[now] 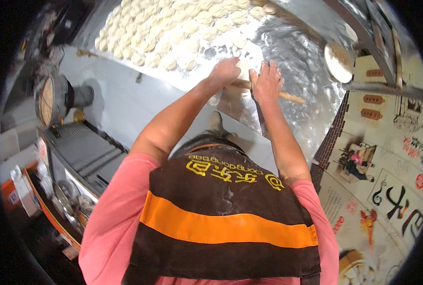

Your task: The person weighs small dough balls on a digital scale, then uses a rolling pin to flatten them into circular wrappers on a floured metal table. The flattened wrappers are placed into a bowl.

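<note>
My right hand (268, 83) lies over a wooden rolling pin (292, 97), palm down, its fingers stretched past the pin. The pin runs slantwise, with one end sticking out on the right and its other part (242, 84) showing between my hands. Beside it my left hand (226, 72) is curled, with its fingers at the edge of a pale dough wrapper (245, 67); part of that grip is hidden. White flour surrounds both hands on the metal worktable (300, 53). Beyond them, many folded dumplings (154, 34) sit in close rows on the floured surface.
A bowl of white flour (338, 62) stands at the table's right edge, near a metal frame bar (371, 87). Left of me are a round metal appliance (51, 101) and a grey-topped counter (83, 139). An orange-edged bin (40, 199) holds utensils. A printed wall (371, 153) rises at right.
</note>
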Tool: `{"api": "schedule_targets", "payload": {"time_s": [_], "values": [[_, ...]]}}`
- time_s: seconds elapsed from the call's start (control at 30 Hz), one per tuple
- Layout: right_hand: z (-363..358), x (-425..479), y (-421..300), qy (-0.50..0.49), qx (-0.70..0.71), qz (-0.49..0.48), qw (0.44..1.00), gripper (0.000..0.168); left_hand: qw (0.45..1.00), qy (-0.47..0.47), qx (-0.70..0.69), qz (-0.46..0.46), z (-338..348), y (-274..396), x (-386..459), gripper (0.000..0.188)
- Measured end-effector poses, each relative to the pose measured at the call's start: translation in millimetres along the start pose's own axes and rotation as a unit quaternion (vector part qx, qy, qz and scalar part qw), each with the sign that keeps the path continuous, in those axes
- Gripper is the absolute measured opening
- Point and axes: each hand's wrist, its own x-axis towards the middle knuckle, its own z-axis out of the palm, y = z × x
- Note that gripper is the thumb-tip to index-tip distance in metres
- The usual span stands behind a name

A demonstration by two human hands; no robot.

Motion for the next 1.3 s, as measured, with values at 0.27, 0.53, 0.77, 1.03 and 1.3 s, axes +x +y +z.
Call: {"api": "schedule_targets", "payload": {"time_s": [0.27, 0.53, 0.77, 1.03, 1.3], "values": [[-22, -103, 41, -0.015, 0.099, -0.133, 0.986, 0.027, 0.992, -0.128, 0.014, -0.017, -13, 5, 6, 0.043], [-45, -115, 142, 0.05, 0.001, 0.055, 0.997, 0.03, 0.95, -0.104, -0.291, -0.036, 0, 101, 109, 0.021], [-61, -117, 171, 0.07, -0.007, 0.164, 0.984, 0.034, 0.904, -0.186, -0.385, 0.015, 59, 189, 297, 0.023], [-65, -110, 175, 0.081, 0.0, 0.181, 0.98, 0.038, 0.884, -0.243, -0.395, 0.062, 158, 298, 436, 0.026], [-75, -98, 177, 0.075, 0.045, 0.194, 0.977, 0.038, 0.918, -0.156, -0.362, 0.04, 216, 334, 508, 0.029]]}}
